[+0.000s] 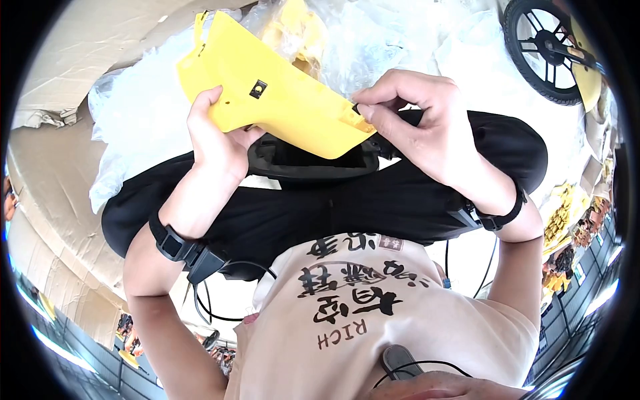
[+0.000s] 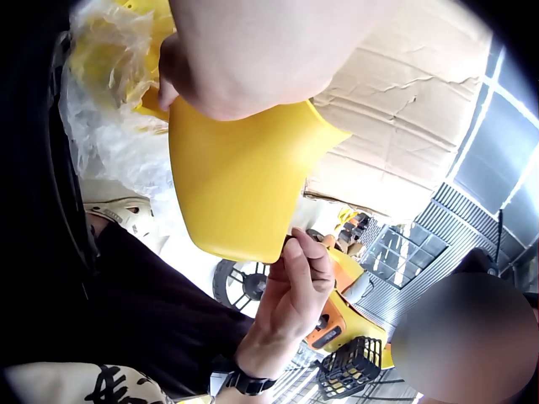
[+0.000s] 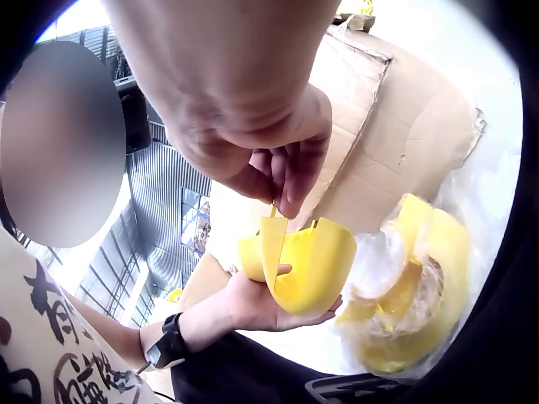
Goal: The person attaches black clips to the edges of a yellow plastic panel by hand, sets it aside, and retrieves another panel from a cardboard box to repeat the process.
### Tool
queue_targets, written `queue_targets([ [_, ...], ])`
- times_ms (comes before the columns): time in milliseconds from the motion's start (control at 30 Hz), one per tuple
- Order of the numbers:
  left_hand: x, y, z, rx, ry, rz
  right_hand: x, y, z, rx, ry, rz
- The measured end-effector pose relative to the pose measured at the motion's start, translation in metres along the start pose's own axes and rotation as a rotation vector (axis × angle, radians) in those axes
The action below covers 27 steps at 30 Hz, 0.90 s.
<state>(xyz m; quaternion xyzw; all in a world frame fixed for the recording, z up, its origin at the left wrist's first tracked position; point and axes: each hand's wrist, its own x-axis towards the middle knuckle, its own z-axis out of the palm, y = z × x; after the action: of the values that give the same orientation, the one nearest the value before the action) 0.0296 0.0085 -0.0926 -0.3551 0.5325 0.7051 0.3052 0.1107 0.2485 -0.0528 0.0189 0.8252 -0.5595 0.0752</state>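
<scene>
A curved yellow plastic panel [image 1: 293,100] is held up over the lap in the head view. My left hand [image 1: 223,143] grips it by its lower left edge, thumb on the outer face. At the panel's narrower right end, my right hand [image 1: 420,120] pinches a small black clip [image 1: 357,108] between thumb and forefinger, right at the edge. Another black clip [image 1: 258,89] sits in the panel's face. From the right wrist, the panel [image 3: 320,265] shows its hollow, folded shape, with the left hand [image 3: 253,303] beneath it.
A black tray-like part [image 1: 313,172] lies between the legs. Beyond the panel are clear plastic wrap [image 1: 413,40] and a wrapped yellow part [image 3: 396,328]. Cardboard [image 1: 60,160] covers the left side; a black spoked wheel [image 1: 543,50] stands at the far right.
</scene>
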Motion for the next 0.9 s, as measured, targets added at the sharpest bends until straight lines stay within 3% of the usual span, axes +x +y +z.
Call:
queue_targets([
  [133, 0.003, 0.0, -0.002, 0.009, 0.005, 0.024, 0.004, 0.007, 0.0, 0.194, -0.013, 0.183],
  [200, 0.004, 0.001, -0.004, 0.008, -0.002, 0.031, 0.005, 0.008, 0.0, 0.43, -0.07, 0.294],
  [333, 0.003, 0.002, -0.003, -0.006, -0.007, 0.047, 0.008, 0.008, 0.001, 0.606, -0.093, 0.368],
  [667, 0.007, 0.003, -0.001, 0.006, 0.038, 0.05, -0.003, 0.003, 0.019, 0.044, 0.077, 0.057],
  [733, 0.008, 0.004, -0.001, 0.015, 0.043, 0.056, -0.002, 0.006, 0.019, 0.046, 0.075, 0.075],
  [800, 0.009, 0.005, -0.002, 0.028, 0.043, 0.069, -0.001, 0.009, 0.018, 0.41, -0.016, 0.323],
  [900, 0.012, 0.006, 0.0, 0.023, 0.043, 0.094, 0.0, 0.007, 0.021, 0.349, 0.08, 0.265],
])
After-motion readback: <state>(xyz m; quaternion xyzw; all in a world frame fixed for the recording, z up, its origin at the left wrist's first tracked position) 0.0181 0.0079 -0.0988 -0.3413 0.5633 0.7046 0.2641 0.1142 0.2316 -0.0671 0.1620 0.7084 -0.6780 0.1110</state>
